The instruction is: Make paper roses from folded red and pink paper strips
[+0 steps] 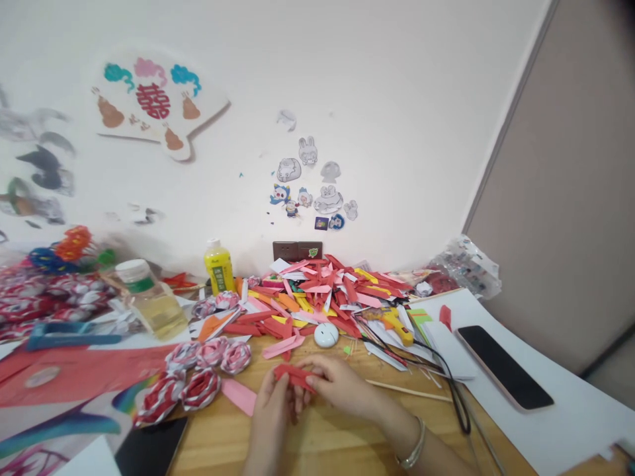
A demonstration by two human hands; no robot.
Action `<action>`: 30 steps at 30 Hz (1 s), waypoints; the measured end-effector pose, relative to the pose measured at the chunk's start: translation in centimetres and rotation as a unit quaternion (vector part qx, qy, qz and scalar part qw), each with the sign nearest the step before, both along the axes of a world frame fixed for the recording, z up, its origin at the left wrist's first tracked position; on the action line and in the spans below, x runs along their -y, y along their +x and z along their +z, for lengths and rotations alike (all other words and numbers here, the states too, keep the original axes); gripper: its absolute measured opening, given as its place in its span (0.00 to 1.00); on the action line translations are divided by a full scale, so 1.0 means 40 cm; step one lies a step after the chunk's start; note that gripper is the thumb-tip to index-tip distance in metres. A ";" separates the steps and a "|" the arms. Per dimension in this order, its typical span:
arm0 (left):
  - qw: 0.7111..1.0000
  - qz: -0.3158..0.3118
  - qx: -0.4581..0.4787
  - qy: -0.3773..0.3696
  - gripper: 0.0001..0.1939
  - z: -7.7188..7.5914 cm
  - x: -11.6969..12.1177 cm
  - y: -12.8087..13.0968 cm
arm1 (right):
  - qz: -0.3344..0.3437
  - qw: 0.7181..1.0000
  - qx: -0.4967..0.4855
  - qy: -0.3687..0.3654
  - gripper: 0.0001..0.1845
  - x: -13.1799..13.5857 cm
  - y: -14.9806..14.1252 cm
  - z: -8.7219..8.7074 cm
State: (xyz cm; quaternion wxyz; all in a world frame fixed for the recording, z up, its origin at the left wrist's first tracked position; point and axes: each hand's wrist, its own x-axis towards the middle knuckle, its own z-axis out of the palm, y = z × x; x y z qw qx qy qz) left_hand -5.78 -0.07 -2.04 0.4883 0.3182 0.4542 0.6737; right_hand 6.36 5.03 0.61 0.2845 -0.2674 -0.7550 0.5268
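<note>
Left hand (pixel 272 404), near centre, fingers curled in and closed on the left end of one red folded paper (pixel 296 377); right hand (pixel 337 385), bangle (pixel 415 447) at its wrist, thumb and fingers pinched on the right end of the same piece, which was held above the wooden table (pixel 218 446); one pink paper strip (pixel 239 396), lay just left of the left hand; several red-and-white rosettes (pixel 201 389), sat farther left; one dark-screened phone (pixel 505 367), rested on a white sheet to the right; one white rounded object (pixel 326 335), stood beyond the hands; one yellow glue gun (pixel 394 324), lay far right of it; one heap of folded papers (pixel 325 291), mostly red, spread behind; one yellow bottle (pixel 219 268), stood far left of the heap; one fan-shaped panel (pixel 153 106), hung on the far wall, left.
</note>
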 end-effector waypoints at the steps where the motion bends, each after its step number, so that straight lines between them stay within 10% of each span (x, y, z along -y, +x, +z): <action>1: 1.000 0.003 0.016 0.000 0.15 0.002 0.000 -0.001 | -0.005 1.000 0.004 0.020 0.15 0.001 0.003 0.007; 18: 0.996 -0.004 0.080 -0.042 0.11 0.052 0.004 -0.006 | -0.132 0.983 0.079 0.101 0.12 0.011 -0.020 0.012; 24: 0.995 -0.002 0.082 -0.051 0.11 0.034 0.000 -0.013 | -0.101 0.966 0.108 0.214 0.17 0.027 -0.010 0.034; 30: 0.987 -0.004 0.129 -0.093 0.08 0.037 -0.016 -0.035 | -0.024 0.979 0.115 0.167 0.22 0.035 -0.009 0.042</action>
